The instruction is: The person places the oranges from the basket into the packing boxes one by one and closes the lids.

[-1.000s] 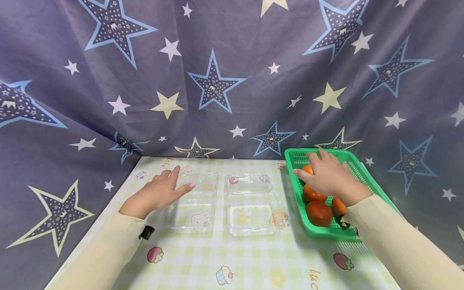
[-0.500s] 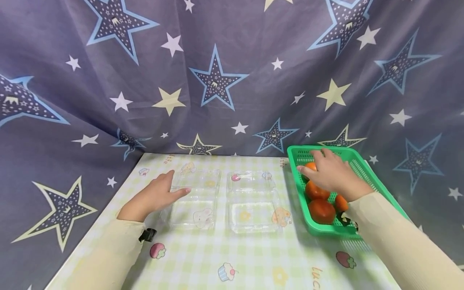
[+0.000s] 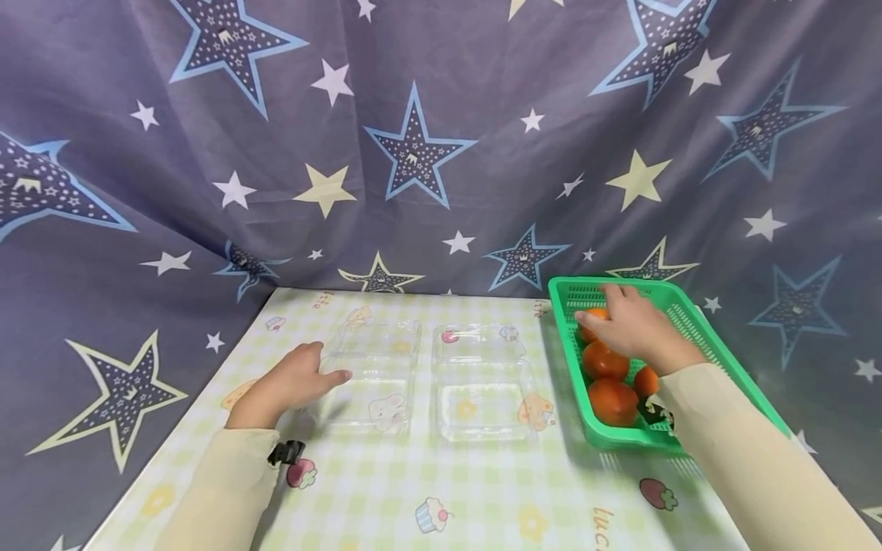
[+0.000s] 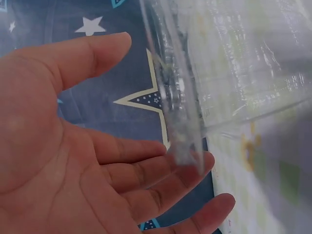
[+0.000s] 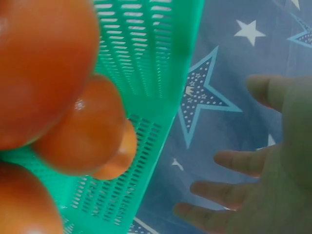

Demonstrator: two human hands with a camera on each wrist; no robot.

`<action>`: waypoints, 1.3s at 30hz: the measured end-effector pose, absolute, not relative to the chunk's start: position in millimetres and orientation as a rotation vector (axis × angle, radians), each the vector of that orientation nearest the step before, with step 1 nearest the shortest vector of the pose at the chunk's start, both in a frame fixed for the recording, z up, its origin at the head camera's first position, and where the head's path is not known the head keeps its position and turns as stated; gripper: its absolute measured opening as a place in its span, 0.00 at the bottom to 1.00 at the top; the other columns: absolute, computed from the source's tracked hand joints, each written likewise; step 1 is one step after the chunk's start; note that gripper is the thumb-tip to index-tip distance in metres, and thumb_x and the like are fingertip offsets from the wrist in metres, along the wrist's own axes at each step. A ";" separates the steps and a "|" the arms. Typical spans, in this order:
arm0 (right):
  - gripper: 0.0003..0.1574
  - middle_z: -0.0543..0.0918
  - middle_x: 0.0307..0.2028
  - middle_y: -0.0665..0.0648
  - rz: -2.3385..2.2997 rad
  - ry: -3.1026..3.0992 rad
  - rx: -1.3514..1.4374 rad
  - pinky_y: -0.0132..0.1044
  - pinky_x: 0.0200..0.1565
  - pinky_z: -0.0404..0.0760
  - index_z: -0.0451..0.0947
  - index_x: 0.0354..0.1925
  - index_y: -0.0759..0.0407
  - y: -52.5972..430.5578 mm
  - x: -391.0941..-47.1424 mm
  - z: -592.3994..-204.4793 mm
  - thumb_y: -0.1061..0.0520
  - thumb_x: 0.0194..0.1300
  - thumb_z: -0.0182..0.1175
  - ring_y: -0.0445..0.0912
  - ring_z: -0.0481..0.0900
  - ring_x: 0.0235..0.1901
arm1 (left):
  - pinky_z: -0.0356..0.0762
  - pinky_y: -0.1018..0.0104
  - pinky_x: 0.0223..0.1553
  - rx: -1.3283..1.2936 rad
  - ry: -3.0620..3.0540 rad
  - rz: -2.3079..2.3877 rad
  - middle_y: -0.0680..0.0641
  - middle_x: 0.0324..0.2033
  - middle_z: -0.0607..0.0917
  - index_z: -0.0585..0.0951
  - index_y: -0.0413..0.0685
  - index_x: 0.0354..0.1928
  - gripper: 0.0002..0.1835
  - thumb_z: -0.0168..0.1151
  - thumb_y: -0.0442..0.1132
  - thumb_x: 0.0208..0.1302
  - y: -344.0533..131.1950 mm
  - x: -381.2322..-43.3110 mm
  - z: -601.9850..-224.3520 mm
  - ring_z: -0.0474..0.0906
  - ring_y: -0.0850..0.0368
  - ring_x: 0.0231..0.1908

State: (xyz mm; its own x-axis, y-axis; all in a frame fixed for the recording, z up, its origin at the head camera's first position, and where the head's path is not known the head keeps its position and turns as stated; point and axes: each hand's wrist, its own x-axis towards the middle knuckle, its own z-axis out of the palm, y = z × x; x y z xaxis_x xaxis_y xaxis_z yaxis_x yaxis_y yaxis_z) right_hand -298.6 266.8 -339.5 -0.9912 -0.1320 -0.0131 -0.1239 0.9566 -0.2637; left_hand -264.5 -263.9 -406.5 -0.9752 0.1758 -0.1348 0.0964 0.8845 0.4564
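My left hand (image 3: 289, 383) is at the left side of a clear plastic clamshell box (image 3: 368, 390), thumb and fingers apart. In the left wrist view its fingertips are by the box's clear rim (image 4: 185, 97); whether they touch it I cannot tell. My right hand (image 3: 637, 329) hovers over the green basket (image 3: 620, 438), fingers spread and gripping nothing. Several smooth, round, orange-red fruits lie in the basket, including a front fruit (image 3: 612, 402), a middle one (image 3: 605, 358) and a back one (image 3: 592, 325), partly behind my thumb. The right wrist view shows the fingers apart from the fruit (image 5: 83, 126).
A second clear clamshell box (image 3: 482, 398) stands open between the left box and the basket. Both boxes lie on a green-checked tablecloth (image 3: 386, 490). A grey star-patterned curtain (image 3: 441, 229) hangs right behind the table's back edge.
My left hand has moved a little toward me and lower, beside the left box. The right hand has shifted slightly, still over the basket. The head view has turned slightly.
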 end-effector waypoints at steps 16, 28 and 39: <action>0.51 0.64 0.70 0.81 -0.685 2.994 -0.210 0.69 0.62 0.70 0.55 0.75 0.75 289.7 -315.4 -373.7 0.35 0.78 0.47 0.73 0.66 0.66 | 0.79 0.43 0.54 0.055 2.849 0.795 0.31 0.57 0.82 0.62 0.28 0.74 0.46 0.61 0.60 0.71 -275.9 -266.8 -426.5 0.81 0.36 0.55; 0.44 0.66 0.71 0.77 -0.722 2.999 -0.229 0.69 0.63 0.70 0.59 0.76 0.70 292.0 -326.9 -386.5 0.41 0.78 0.51 0.72 0.66 0.68 | 0.82 0.58 0.35 -0.004 2.737 1.093 0.37 0.52 0.85 0.66 0.40 0.75 0.33 0.58 0.43 0.73 -290.9 -266.5 -437.2 0.85 0.50 0.34; 0.40 0.69 0.67 0.79 -0.665 2.993 -0.213 0.67 0.56 0.76 0.61 0.75 0.69 296.0 -328.0 -393.4 0.47 0.77 0.53 0.72 0.69 0.63 | 0.85 0.58 0.40 -0.152 2.569 1.342 0.38 0.53 0.85 0.76 0.36 0.64 0.25 0.60 0.46 0.73 -301.7 -263.6 -447.4 0.83 0.49 0.50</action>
